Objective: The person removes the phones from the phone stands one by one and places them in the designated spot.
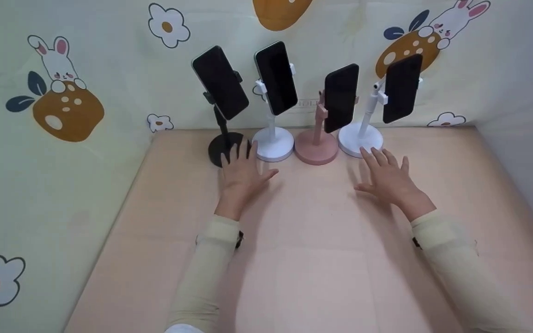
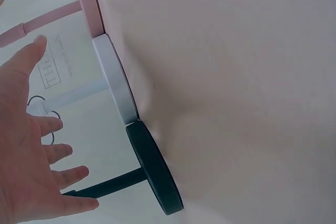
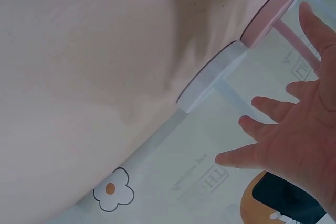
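Observation:
Side by side at the back of the table stand a black phone stand (image 1: 221,125), a white phone stand (image 1: 273,143), a pink phone stand (image 1: 316,147) and another white phone stand (image 1: 361,138). Each bears a phone with a dark screen, such as the phone (image 1: 220,83) at far left. With fingers spread, my left hand (image 1: 241,175) is in front of the black base and partly covers it in the head view. My right hand (image 1: 389,180), fingers also spread, is just in front of the right white base. Neither hand holds anything; contact with the bases cannot be told.
A pale pink tabletop (image 1: 303,259) reaches toward me from the stands. Behind and to the left hangs a pale cloth (image 1: 123,83) printed with rabbits and flowers. A plain pale wall (image 1: 521,92) borders the right side.

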{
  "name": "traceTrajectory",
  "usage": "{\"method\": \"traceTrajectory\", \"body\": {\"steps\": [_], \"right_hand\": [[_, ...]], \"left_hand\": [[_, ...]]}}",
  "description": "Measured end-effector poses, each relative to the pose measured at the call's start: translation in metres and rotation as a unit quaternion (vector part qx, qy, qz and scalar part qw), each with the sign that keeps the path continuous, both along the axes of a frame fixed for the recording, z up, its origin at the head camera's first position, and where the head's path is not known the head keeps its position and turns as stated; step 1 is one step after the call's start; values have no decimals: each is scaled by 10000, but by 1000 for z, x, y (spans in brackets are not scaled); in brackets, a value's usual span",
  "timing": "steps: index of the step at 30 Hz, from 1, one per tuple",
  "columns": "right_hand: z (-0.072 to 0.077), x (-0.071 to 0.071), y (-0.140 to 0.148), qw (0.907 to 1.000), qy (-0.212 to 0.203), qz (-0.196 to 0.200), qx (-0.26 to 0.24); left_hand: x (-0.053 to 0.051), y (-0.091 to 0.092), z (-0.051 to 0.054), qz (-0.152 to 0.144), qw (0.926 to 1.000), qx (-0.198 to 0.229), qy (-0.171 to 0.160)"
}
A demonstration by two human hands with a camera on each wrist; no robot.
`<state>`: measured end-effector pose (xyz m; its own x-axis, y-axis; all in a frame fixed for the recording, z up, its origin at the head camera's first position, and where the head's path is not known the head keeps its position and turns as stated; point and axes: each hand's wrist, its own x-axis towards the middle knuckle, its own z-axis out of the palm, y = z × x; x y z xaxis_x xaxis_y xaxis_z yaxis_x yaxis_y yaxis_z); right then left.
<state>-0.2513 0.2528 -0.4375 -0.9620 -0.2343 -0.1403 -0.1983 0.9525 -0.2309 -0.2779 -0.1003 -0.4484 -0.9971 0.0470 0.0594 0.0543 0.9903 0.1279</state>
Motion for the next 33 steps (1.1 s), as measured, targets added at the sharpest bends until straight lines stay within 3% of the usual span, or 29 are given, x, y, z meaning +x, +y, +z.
{"method": "traceTrajectory", "body": {"steps": [11,19,27,33], "right_hand": [[-2,3,4,9998,138,123,-62],[-1,3,5,9998,-116,126,-114],[-1,4,5,9996,-236,142,12],[-2,5,4,9995,-285,128,-11]], "left_hand": [[-2,-13,6,79,9996,108,263],[-3,-27,12,78,9980,327,531],[-4,-39,17,175,9969,541,544],[-6,-48,27,364,9965,620,429]]}}
